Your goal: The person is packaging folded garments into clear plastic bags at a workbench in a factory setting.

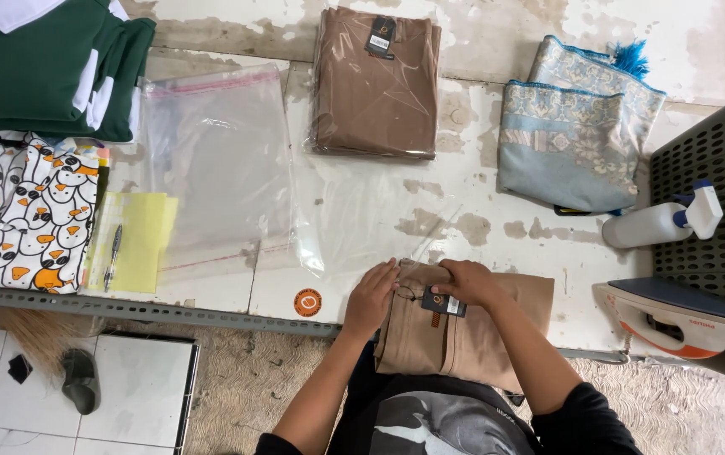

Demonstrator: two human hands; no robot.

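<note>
A folded tan garment [463,337] with a dark hang tag [443,303] lies at the near edge of the worn white table [463,211]. My left hand [371,297] presses on its left end, fingers spread. My right hand [468,281] rests on its upper edge just above the tag. The garment's far end meets the mouth of a clear plastic bag [362,219] spread flat in front of it.
A bagged brown garment [375,84] lies at the back. Another clear bag [215,164] is to the left, beside yellow paper with a pen [114,255], a penguin-print cloth [25,211] and green clothing [42,59]. Blue patterned fabric [573,126], a spray bottle [661,221] and an iron [674,316] sit right.
</note>
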